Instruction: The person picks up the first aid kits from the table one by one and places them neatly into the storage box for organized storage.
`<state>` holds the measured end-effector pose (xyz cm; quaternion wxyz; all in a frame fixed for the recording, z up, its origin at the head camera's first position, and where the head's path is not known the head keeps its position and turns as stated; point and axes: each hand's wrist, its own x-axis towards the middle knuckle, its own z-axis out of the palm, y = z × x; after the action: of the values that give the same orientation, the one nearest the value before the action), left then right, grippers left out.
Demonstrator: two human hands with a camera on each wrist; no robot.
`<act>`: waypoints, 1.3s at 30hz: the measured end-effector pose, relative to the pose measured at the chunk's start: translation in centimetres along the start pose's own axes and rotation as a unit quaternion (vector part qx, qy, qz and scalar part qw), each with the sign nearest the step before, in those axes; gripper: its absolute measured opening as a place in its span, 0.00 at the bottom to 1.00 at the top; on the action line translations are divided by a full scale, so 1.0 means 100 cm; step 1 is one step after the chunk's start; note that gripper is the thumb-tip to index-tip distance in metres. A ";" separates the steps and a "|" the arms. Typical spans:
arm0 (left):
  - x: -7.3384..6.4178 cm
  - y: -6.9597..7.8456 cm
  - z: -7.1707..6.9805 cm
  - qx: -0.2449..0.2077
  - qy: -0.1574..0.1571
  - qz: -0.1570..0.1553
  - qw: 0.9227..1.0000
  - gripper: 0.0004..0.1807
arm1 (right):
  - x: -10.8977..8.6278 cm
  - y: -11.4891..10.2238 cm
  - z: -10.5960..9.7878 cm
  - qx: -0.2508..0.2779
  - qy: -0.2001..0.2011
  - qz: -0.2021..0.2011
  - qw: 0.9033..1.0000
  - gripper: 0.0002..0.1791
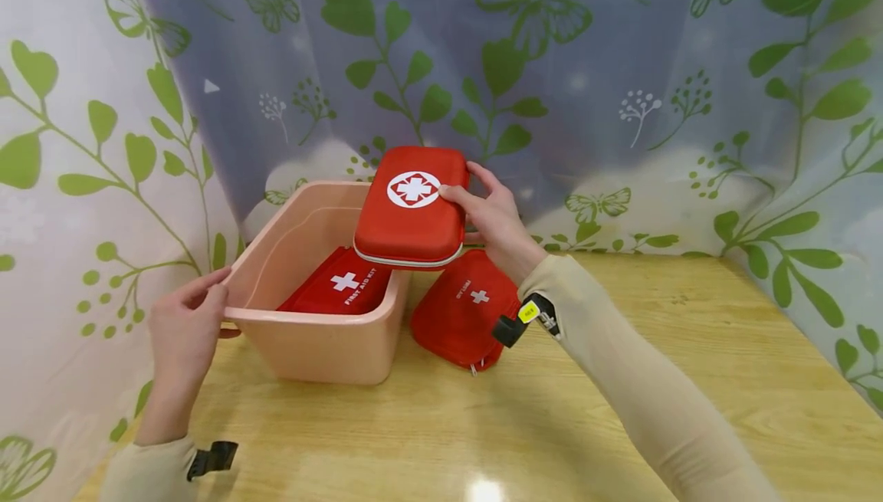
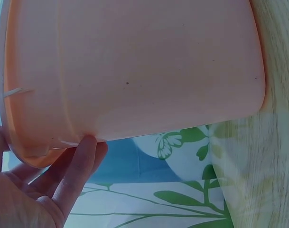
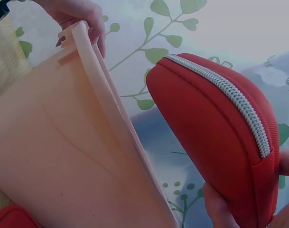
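Observation:
My right hand grips a red hard-shell first aid case by its right side, thumb on top near the white cross emblem. The case hangs in the air over the right rim of a pink plastic bin. Its silver zipper shows in the right wrist view. My left hand holds the bin's near left corner, thumb over the rim and fingers beneath it. Inside the bin lies a red first aid pouch, partly hidden by the wall and the case.
Just right of the bin, another red first aid pouch lies on the wooden table, partly under my right wrist. A patterned curtain with green leaves and butterflies hangs behind and on both sides.

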<state>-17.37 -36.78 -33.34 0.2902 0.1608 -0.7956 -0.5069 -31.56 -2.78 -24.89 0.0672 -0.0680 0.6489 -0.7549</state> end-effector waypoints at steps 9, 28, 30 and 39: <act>-0.002 -0.005 -0.002 -0.002 0.002 0.002 1.000 0.22 | 0.006 0.001 0.020 -0.008 -0.012 -0.007 1.000 0.38; -0.001 -0.003 -0.001 0.001 0.002 0.004 1.000 0.22 | 0.015 0.005 0.048 -0.019 -0.029 -0.020 0.999 0.40; -0.001 -0.003 -0.001 0.000 0.003 0.004 1.000 0.22 | 0.016 0.006 0.052 -0.029 -0.031 -0.023 0.999 0.40; 0.000 -0.002 -0.003 -0.010 0.001 0.011 1.000 0.22 | 0.018 0.013 0.071 -0.037 -0.046 -0.027 0.998 0.40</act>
<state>-17.19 -37.04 -33.45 0.2983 0.1492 -0.7921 -0.5113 -31.92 -10.20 -25.10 0.0736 -0.1225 0.6708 -0.7277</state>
